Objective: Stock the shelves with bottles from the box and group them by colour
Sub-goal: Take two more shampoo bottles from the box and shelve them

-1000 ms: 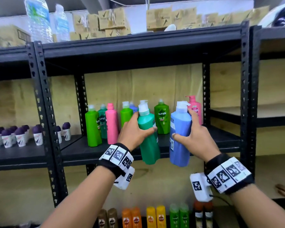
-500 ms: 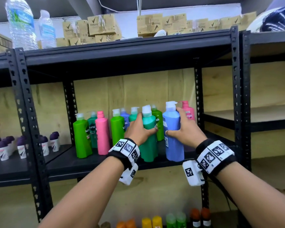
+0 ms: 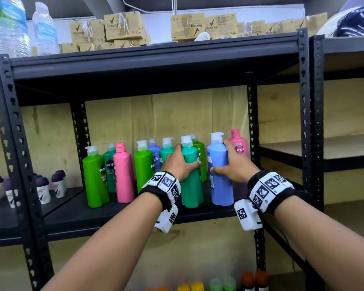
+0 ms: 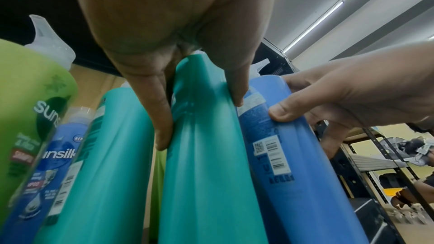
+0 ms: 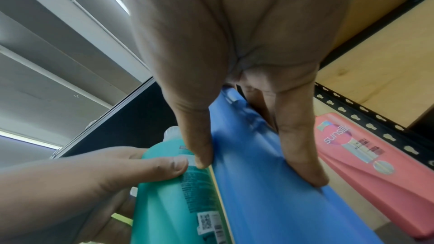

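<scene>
On the black middle shelf [image 3: 114, 215] my left hand [image 3: 182, 164] grips a teal bottle [image 3: 191, 190] that stands upright near the front edge. Right beside it stands a blue bottle [image 3: 221, 185], gripped by my right hand [image 3: 233, 166]. The left wrist view shows my thumb and fingers wrapped round the teal bottle [image 4: 206, 155], with the blue bottle [image 4: 293, 155] touching its side. In the right wrist view my right hand [image 5: 258, 172] clasps the blue bottle [image 5: 270, 201]. Behind stand green bottles [image 3: 95, 181], pink bottles [image 3: 123, 173], another teal bottle [image 3: 166, 152] and a blue one [image 3: 155, 156], mixed.
A pink pump bottle [image 3: 237, 145] stands at the shelf's back right, close to the black upright post [image 3: 252, 127]. Purple-capped roll-ons [image 3: 42, 190] fill the left shelf. Water bottles [image 3: 8, 26] and cardboard boxes [image 3: 124, 26] sit on top. The right shelf unit [image 3: 345, 145] is bare.
Both hands carried the teal and blue bottles from in front of the shelf edge inward and down; the bottles now stand on the shelf board, still held.
</scene>
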